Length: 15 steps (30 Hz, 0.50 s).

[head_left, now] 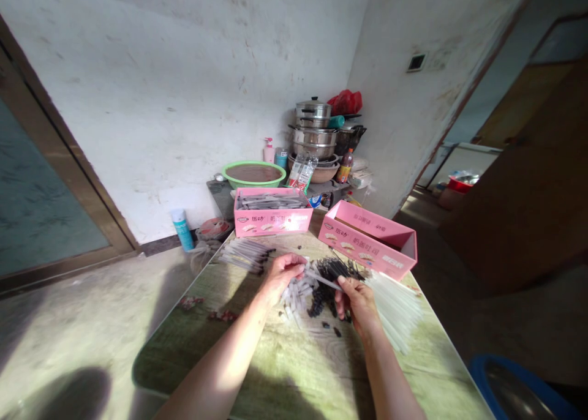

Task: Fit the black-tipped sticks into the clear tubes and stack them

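Note:
A slim translucent plastic tube [325, 280] spans the space between my hands above the table. My right hand [359, 300] pinches its near end between thumb and fingers. At the other end the fingertips of my left hand [283, 275] are closed; any small part inside them is hidden. Below lie a heap of short whitish plastic pieces [296, 299] and a pile of small black pieces [316, 307]. Thin black rods [334, 267] lie behind my right hand. Long clear tubes [397, 316] fan out to its right. Dark-tipped tubes [243, 256] lie left of my left hand.
A pink box [273, 223] full of tubes stands at the table's [294, 365] back edge. Another pink box [367, 242], open-topped, sits right of it. Behind are a green basin [253, 182], stacked steel pots [315, 139] and bottles. A blue-rimmed tub [482, 371] stands at lower right.

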Each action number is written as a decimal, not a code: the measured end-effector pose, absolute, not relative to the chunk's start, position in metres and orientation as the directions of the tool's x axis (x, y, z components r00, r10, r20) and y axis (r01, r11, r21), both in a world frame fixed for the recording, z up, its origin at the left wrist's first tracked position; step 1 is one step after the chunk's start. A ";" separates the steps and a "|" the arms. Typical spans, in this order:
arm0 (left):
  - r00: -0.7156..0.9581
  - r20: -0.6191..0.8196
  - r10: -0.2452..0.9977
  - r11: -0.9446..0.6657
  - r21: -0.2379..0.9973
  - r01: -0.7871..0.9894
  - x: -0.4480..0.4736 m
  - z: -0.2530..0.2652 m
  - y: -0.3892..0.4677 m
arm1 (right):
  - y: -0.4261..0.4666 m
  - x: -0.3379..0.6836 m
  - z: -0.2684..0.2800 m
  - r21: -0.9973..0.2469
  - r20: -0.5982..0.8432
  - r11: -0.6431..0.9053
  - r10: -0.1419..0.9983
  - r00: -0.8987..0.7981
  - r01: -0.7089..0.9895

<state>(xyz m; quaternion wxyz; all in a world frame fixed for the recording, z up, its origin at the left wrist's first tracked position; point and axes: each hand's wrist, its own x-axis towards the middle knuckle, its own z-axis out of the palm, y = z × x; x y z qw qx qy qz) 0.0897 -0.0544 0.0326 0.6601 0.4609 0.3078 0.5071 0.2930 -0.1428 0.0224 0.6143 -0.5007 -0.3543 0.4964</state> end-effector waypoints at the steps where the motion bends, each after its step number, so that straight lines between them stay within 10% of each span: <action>1: 0.286 0.062 0.956 0.057 0.920 -0.387 0.089 0.033 -0.054 | -0.143 0.293 0.024 -0.960 -0.063 0.014 0.962 0.266 -0.278; 15: 0.255 0.049 0.966 0.051 0.927 -0.373 0.089 0.031 -0.053 | -0.141 0.295 0.024 -0.954 -0.063 0.033 0.949 0.309 -0.297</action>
